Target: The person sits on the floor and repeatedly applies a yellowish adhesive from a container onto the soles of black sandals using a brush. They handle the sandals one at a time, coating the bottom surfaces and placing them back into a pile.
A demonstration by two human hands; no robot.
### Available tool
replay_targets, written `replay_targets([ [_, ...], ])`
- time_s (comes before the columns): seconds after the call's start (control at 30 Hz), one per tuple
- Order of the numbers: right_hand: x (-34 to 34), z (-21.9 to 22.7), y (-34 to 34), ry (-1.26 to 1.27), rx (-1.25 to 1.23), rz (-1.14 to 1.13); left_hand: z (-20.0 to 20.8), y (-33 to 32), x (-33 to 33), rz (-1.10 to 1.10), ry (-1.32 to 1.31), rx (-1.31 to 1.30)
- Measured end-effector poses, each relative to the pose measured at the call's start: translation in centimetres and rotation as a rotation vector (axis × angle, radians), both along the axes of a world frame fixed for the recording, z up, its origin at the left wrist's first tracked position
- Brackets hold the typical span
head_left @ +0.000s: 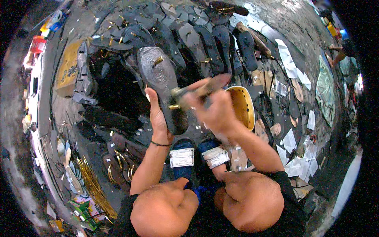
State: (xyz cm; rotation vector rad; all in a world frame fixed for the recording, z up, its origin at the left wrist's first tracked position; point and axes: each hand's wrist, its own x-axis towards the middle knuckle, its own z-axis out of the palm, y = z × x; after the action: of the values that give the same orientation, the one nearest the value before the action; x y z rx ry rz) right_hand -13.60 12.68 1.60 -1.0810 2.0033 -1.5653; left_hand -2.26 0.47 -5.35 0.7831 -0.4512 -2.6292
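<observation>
My left hand [158, 120] grips a dark grey sandal sole [158, 71] from its left side, holding it tilted up in front of me. Gold-coloured fittings stick out of the sole, and its upper part looks shiny. Close to the sole's right edge, my right hand [217, 112] is closed round a tool [220, 82] with a reddish-brown end. Motion smears both this hand and the tool, so the tool's kind is unclear. Whether its pale left end touches the sole cannot be made out.
Many dark sandal soles [191, 41] lie beyond my hands. A yellow hollow shell [246, 106] is beside my right wrist. A worn carton [68, 67] stands at left, gold strips [92, 183] lie near left, and paper scraps [290, 140] lie at right. My slippered feet [182, 158] are below.
</observation>
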Motion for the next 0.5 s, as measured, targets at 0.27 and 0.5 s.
replay_targets([
  [0.27,2.8,2.3,1.2,-0.206,-0.152,0.331,1.6,0.2,0.5,-0.101,-0.176,-0.061],
  [0.5,2.0,-5.3,5.9,-0.951,0.119,0.222,4.0,-0.3,-1.5,0.157,-0.042,-0.133],
])
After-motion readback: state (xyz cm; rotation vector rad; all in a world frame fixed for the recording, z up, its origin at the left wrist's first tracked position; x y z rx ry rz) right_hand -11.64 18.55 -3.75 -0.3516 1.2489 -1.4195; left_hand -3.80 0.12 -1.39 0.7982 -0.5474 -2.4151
